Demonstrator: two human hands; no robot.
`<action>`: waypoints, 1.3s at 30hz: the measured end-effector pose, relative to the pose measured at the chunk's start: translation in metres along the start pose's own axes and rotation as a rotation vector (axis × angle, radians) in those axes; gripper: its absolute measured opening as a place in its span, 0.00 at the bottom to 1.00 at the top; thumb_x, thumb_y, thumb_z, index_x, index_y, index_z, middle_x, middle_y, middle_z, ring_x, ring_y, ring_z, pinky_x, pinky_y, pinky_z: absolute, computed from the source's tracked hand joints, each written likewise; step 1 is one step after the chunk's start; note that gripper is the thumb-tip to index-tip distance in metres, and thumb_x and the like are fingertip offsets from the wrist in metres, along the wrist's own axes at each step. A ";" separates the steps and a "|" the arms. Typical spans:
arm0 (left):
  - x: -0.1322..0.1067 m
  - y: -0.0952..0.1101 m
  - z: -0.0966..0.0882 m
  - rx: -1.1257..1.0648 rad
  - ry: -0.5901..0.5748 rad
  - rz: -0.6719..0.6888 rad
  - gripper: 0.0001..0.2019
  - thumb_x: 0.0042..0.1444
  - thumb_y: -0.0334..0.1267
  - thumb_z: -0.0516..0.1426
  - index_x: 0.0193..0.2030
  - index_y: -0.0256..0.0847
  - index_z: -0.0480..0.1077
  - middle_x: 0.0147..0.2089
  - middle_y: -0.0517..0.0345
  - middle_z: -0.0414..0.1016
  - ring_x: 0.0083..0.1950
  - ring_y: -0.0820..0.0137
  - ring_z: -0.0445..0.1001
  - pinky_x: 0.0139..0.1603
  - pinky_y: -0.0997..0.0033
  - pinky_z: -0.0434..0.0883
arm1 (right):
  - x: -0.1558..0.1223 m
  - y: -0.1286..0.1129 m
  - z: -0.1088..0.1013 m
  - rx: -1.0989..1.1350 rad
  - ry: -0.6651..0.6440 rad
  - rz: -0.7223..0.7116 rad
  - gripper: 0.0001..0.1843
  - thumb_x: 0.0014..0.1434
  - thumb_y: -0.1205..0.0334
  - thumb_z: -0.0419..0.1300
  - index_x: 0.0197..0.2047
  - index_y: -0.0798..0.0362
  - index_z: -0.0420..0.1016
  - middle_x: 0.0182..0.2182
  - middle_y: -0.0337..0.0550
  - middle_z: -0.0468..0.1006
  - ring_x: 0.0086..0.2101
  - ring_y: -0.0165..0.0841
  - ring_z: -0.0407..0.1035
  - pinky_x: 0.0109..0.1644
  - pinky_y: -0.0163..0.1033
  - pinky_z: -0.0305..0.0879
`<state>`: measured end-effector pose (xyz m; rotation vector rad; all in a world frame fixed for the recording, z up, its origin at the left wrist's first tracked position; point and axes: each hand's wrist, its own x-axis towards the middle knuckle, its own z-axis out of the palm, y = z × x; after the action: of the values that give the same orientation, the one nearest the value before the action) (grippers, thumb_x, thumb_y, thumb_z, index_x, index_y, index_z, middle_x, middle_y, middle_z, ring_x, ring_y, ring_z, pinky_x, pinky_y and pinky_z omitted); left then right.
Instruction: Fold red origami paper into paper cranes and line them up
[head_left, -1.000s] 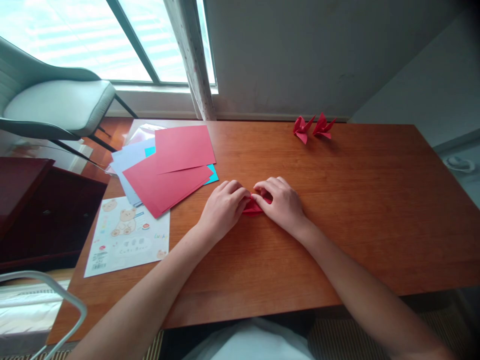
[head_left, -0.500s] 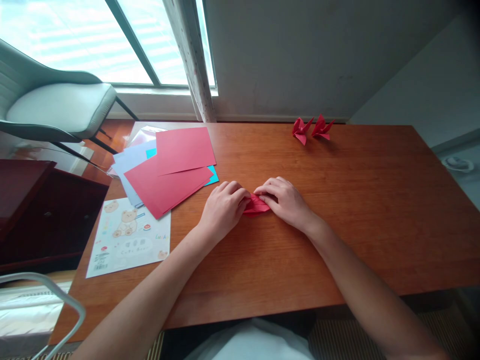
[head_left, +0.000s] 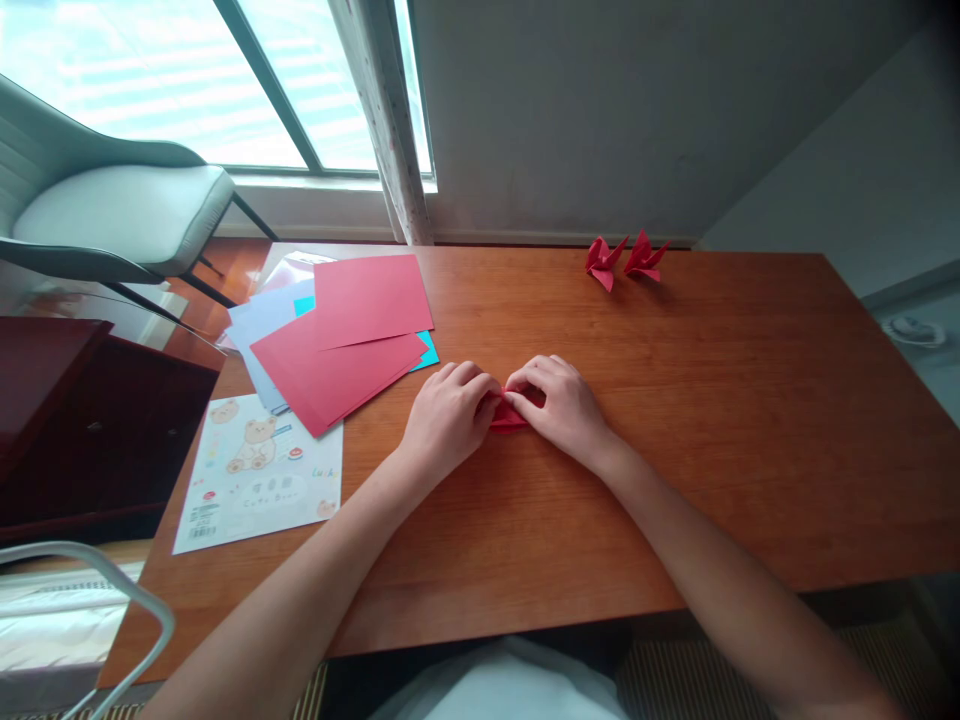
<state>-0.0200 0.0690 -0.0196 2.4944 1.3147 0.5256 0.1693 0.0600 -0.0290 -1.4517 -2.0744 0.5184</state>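
Between my hands, low over the wooden table [head_left: 570, 540], is a small folded piece of red paper [head_left: 510, 416]. My left hand [head_left: 452, 412] pinches its left end, the fingers curled over it. At the other end, my right hand [head_left: 559, 408] grips the paper between thumb and forefinger, close to the left fingertips. Both hands cover much of the paper, so its full shape is hidden. Two folded red paper cranes [head_left: 604, 263] stand at the table's far edge, beyond my right hand.
Left of my hands lie red sheets [head_left: 341, 375] over white and blue paper. A printed bear-pattern sheet [head_left: 259, 475] sits nearer me. Past the table's left side are a pale chair [head_left: 124, 215] and a dark red cabinet [head_left: 97, 440]. A white curved tube [head_left: 142, 600] shows at lower left.
My right hand has shifted slightly left along the red paper, its thumb and forefinger now nearer my left hand. Less of the paper shows. My left hand stays almost in place.
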 end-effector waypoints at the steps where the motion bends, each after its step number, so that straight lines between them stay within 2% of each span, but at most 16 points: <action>1: 0.000 0.001 0.001 0.016 0.005 -0.015 0.06 0.63 0.33 0.54 0.39 0.41 0.72 0.40 0.54 0.74 0.41 0.64 0.70 0.44 0.63 0.68 | 0.000 0.000 0.001 -0.007 -0.006 -0.002 0.03 0.61 0.63 0.64 0.33 0.48 0.77 0.34 0.40 0.78 0.38 0.37 0.69 0.46 0.43 0.63; 8: 0.001 0.003 0.000 0.120 0.017 -0.104 0.05 0.61 0.32 0.54 0.38 0.42 0.71 0.40 0.54 0.74 0.42 0.62 0.71 0.44 0.62 0.67 | 0.000 0.004 0.000 -0.020 -0.022 -0.016 0.04 0.62 0.62 0.64 0.34 0.49 0.77 0.34 0.39 0.79 0.38 0.37 0.68 0.46 0.42 0.62; 17: -0.001 -0.001 -0.003 0.156 0.006 -0.102 0.08 0.61 0.30 0.53 0.40 0.44 0.73 0.41 0.53 0.73 0.43 0.62 0.71 0.42 0.64 0.68 | -0.001 0.004 0.001 -0.014 -0.005 -0.033 0.01 0.62 0.62 0.64 0.37 0.48 0.77 0.36 0.41 0.78 0.39 0.38 0.69 0.47 0.44 0.65; 22: -0.006 -0.006 -0.009 0.060 0.048 -0.056 0.12 0.62 0.28 0.51 0.46 0.43 0.72 0.45 0.52 0.74 0.46 0.63 0.72 0.43 0.65 0.69 | -0.004 0.001 -0.001 -0.034 0.005 -0.051 0.04 0.62 0.63 0.63 0.42 0.48 0.77 0.39 0.44 0.77 0.41 0.39 0.69 0.48 0.46 0.67; 27: -0.008 -0.004 -0.018 -0.017 0.126 -0.017 0.09 0.66 0.35 0.51 0.45 0.41 0.72 0.45 0.52 0.74 0.45 0.63 0.72 0.46 0.63 0.70 | -0.004 -0.001 -0.002 -0.029 -0.015 -0.066 0.05 0.62 0.64 0.63 0.43 0.48 0.77 0.40 0.44 0.76 0.42 0.39 0.69 0.49 0.45 0.67; 29: -0.009 0.000 -0.020 -0.036 0.098 0.034 0.08 0.66 0.38 0.52 0.44 0.41 0.72 0.43 0.52 0.74 0.44 0.63 0.71 0.45 0.64 0.69 | -0.004 -0.002 -0.002 -0.021 -0.020 -0.067 0.04 0.62 0.65 0.62 0.42 0.48 0.77 0.39 0.43 0.76 0.41 0.39 0.68 0.49 0.45 0.67; 33: -0.011 0.007 -0.018 -0.005 -0.041 0.124 0.06 0.64 0.36 0.53 0.41 0.41 0.71 0.41 0.52 0.74 0.42 0.63 0.70 0.44 0.64 0.69 | -0.004 -0.003 -0.002 -0.018 -0.033 -0.066 0.04 0.63 0.66 0.61 0.40 0.49 0.76 0.38 0.43 0.76 0.41 0.39 0.68 0.49 0.44 0.67; 36: -0.012 0.007 -0.013 0.043 -0.098 0.124 0.06 0.63 0.34 0.53 0.40 0.41 0.71 0.42 0.51 0.73 0.42 0.63 0.69 0.44 0.63 0.69 | -0.004 -0.002 -0.003 -0.014 -0.037 -0.069 0.04 0.63 0.66 0.61 0.39 0.49 0.76 0.38 0.43 0.76 0.41 0.38 0.68 0.48 0.44 0.66; 39: -0.012 0.006 -0.010 0.063 -0.102 0.103 0.07 0.65 0.35 0.52 0.40 0.41 0.71 0.42 0.52 0.72 0.42 0.63 0.69 0.45 0.63 0.69 | -0.005 -0.001 -0.003 -0.012 -0.038 -0.075 0.04 0.63 0.67 0.61 0.39 0.49 0.76 0.38 0.43 0.76 0.41 0.38 0.68 0.48 0.43 0.66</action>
<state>-0.0264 0.0564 -0.0103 2.6140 1.1878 0.3780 0.1712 0.0548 -0.0272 -1.3753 -2.1563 0.5084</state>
